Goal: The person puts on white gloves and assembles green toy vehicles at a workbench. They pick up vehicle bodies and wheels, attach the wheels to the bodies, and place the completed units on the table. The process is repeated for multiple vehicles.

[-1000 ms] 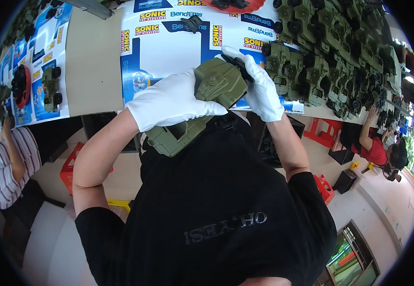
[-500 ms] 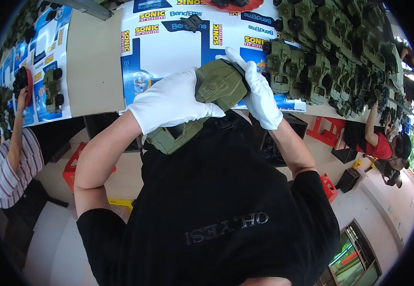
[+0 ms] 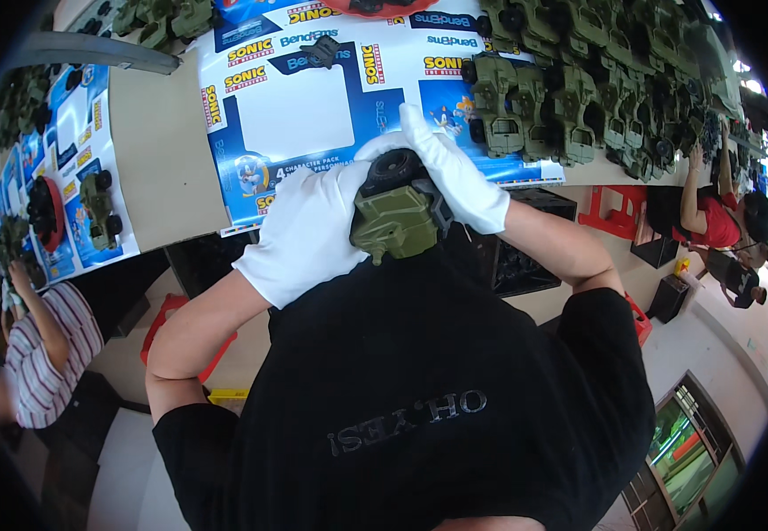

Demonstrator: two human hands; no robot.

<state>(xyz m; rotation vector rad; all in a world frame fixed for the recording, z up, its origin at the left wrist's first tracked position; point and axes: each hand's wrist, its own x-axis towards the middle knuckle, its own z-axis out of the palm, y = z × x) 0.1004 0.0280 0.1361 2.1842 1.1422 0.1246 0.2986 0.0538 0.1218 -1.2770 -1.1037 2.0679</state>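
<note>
An olive-green toy vehicle [image 3: 394, 221] is held close to my chest, at the near edge of the table, with a black wheel [image 3: 391, 168] showing on its far side. My left hand [image 3: 308, 221], in a white glove, is closed round the vehicle's left side. From the right, my right hand [image 3: 455, 177], also white-gloved, grips the other side near the wheel. Its fingers point away from me and are partly hidden behind the toy. On the printed sheet beyond my hands lies a small dark plastic part [image 3: 321, 50].
A blue and white printed sheet [image 3: 295, 124] covers the table. Rows of green toy vehicles [image 3: 578, 80] fill the right side, and a red tray [image 3: 375, 9] stands at the far edge. A grey metal bar [image 3: 92, 51] crosses at upper left. Other people work at both sides.
The toy vehicle has been turned in my hands, so a wheel now shows and its long body no longer points to lower left. My left hand has shifted slightly nearer to me.
</note>
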